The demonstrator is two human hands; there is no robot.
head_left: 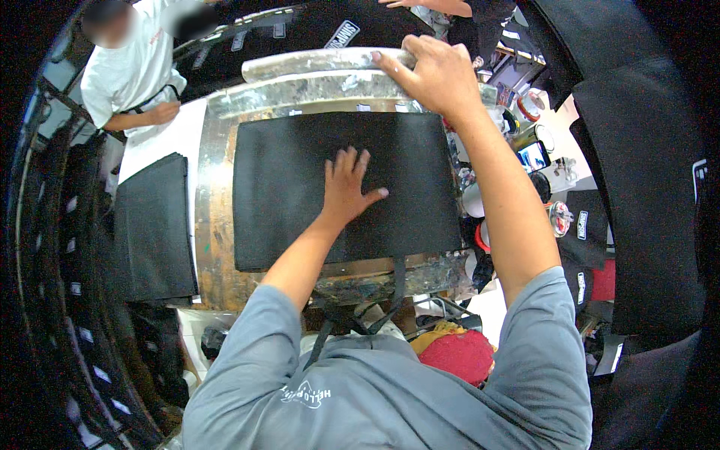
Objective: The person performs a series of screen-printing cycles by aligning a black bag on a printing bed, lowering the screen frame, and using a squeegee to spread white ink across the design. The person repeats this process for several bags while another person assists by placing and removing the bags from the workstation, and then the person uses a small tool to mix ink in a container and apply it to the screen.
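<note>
A flat black fabric bag (285, 202) lies on a worn, paint-stained board (214, 247), with a black strap (399, 279) hanging over the board's near edge. My left hand (346, 187) rests on the bag near its middle, fingers spread. Beyond the bag's far edge, a pale, stained bar (315, 64) runs crosswise; it looks like the edge of a raised printing frame. My right hand (439, 75) is closed around the bar's right end, thumb on the near side. What lies behind the bar is hidden.
A stack of black fabric pieces (154, 232) lies to the left. Jars, tins and a phone (533, 157) crowd the right side. Another person (131, 67) stands at the far left, and someone else's arm (435, 6) shows at the top. A red round cushion (459, 358) is below.
</note>
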